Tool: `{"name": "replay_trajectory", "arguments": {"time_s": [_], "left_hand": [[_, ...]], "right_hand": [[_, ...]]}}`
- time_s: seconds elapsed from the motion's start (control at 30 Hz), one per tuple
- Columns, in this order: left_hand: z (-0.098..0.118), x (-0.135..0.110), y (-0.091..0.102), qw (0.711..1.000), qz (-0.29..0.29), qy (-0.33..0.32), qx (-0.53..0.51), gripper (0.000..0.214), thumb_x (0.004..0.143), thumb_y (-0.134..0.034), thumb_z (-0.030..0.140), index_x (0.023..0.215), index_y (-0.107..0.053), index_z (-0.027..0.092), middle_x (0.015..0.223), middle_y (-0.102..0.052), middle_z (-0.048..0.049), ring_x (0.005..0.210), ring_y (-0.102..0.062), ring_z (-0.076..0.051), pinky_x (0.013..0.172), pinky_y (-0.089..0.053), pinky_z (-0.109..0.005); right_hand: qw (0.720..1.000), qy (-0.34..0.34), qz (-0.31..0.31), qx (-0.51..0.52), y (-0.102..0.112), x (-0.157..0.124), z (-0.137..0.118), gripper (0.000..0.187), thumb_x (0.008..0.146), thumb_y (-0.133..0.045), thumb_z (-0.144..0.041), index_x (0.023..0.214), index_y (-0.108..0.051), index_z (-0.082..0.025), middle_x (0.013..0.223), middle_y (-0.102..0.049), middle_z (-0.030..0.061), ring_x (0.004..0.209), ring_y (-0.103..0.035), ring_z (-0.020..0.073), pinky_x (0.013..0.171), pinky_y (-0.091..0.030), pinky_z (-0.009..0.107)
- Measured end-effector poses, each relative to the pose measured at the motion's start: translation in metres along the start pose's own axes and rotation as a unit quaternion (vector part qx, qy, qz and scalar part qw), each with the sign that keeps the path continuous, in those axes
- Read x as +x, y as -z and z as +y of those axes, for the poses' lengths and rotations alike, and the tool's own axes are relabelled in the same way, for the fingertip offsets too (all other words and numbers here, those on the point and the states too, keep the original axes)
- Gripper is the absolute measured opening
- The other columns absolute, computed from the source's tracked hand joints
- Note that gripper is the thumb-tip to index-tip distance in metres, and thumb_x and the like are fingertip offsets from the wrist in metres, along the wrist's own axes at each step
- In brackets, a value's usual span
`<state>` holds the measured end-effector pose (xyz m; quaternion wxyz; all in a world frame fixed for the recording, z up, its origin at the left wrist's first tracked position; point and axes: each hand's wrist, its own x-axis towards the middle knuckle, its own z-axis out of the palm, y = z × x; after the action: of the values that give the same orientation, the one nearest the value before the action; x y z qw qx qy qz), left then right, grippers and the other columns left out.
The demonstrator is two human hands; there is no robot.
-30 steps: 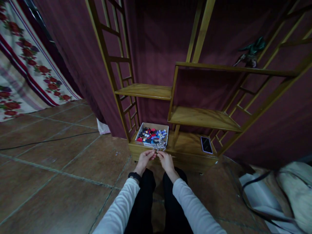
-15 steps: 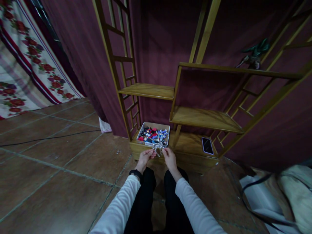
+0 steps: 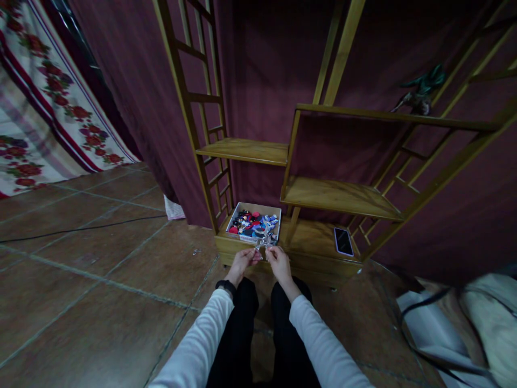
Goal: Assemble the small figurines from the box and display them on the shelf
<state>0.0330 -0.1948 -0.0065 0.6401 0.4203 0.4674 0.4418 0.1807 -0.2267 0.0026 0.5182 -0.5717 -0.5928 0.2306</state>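
No text, label, brand, number or sign can be read anywhere in the head view.

Box [image 3: 246, 238] on bottom shelf [image 3: 309, 237] (items [image 3: 251, 222] inside), phone [image 3: 343, 241] right, held piece [image 3: 263, 243] before

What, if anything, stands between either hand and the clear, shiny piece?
Nothing visible does: the left hand and right hand both pinch the clear, shiny piece directly. The box of colourful items sits beyond them, not in between.
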Motion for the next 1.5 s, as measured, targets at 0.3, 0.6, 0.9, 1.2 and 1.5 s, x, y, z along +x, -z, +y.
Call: {"name": "replay_trajectory", "arguments": {"time_s": [0.3,0.6,0.9,1.2,1.5], "left_hand": [[0.004,-0.003,0.001,0.999,-0.024,-0.007,-0.027,0.035,0.066,-0.071,0.039,0.087,-0.067,0.01,0.083,-0.07,-0.0122,0.074,-0.064,-0.015,0.067,-0.047,-0.025],[0.006,-0.005,-0.002,0.995,-0.088,-0.029,0.04,0.038,0.062,-0.073,0.038,0.091,-0.07,0.013,0.087,-0.071,-0.0117,0.084,-0.063,-0.019,0.066,-0.044,-0.024],[0.001,-0.004,-0.015,0.991,-0.068,-0.09,0.072,0.033,0.056,-0.076,0.036,0.08,-0.072,0.013,0.073,-0.071,-0.0066,0.066,-0.061,-0.016,0.064,-0.044,-0.026],[-0.005,0.003,-0.022,0.988,-0.017,-0.144,0.046,0.027,0.061,-0.072,0.034,0.078,-0.072,0.013,0.077,-0.071,-0.0066,0.07,-0.063,-0.018,0.072,-0.048,-0.031],[-0.003,-0.01,-0.03,0.905,0.008,-0.25,0.343,0.024,0.076,-0.06,0.037,0.091,-0.069,0.021,0.089,-0.069,-0.004,0.081,-0.062,-0.017,0.072,-0.045,-0.026]], "right_hand": [[0.998,-0.062,0.011,0.024,0.002,0.001,0.009,0.027,0.08,-0.045,-0.041,0.079,-0.062,-0.021,0.062,-0.061,-0.0005,0.058,-0.057,0.0147,0.054,-0.044,0.023],[0.981,-0.147,0.036,0.118,-0.002,0.015,0.034,0.025,0.074,-0.047,-0.036,0.085,-0.062,-0.019,0.066,-0.064,0.0001,0.053,-0.056,0.0123,0.046,-0.047,0.022],[0.939,-0.203,0.026,0.278,-0.003,0.023,0.045,0.027,0.061,-0.063,-0.038,0.079,-0.061,-0.018,0.072,-0.066,0.0004,0.061,-0.062,0.0138,0.06,-0.052,0.027],[0.944,-0.147,-0.066,0.287,-0.007,0.019,0.03,0.028,0.063,-0.066,-0.036,0.085,-0.063,-0.018,0.082,-0.067,0.0021,0.078,-0.062,0.0177,0.077,-0.049,0.032],[0.986,-0.105,0.028,0.127,-0.006,0.024,0.045,0.03,0.071,-0.054,-0.039,0.087,-0.062,-0.014,0.084,-0.068,0.0063,0.077,-0.06,0.0187,0.076,-0.047,0.032]]}}
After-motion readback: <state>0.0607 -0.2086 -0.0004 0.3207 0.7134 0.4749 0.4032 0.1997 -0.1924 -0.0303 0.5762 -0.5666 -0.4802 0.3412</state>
